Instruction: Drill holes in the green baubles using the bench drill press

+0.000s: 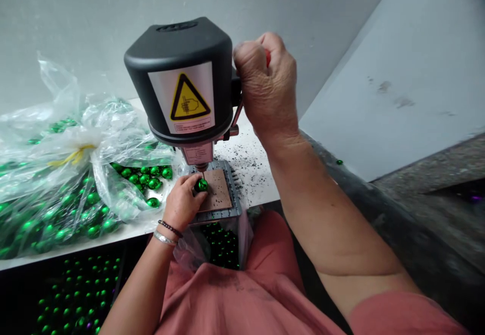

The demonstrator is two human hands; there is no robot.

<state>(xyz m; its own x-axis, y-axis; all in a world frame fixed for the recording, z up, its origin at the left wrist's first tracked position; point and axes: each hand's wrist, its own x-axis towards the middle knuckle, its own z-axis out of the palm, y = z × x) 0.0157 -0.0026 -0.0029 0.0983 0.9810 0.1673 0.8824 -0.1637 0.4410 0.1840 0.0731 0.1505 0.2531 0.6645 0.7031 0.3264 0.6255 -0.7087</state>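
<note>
A small black bench drill (184,80) with a yellow warning label stands on a white table. My left hand (182,201) pinches a shiny green bead (202,185) on the brown board (217,191) of the drill's base, right under the bit. My right hand (267,85) is raised beside the drill head, its fist closed round the red-tipped feed lever (268,57).
Clear plastic bags (56,173) full of green beads lie on the table to the left, with loose beads (146,176) spilling near the drill. Dark shavings speckle the table (253,173) at right. More beads fill a bag (223,246) below the table edge.
</note>
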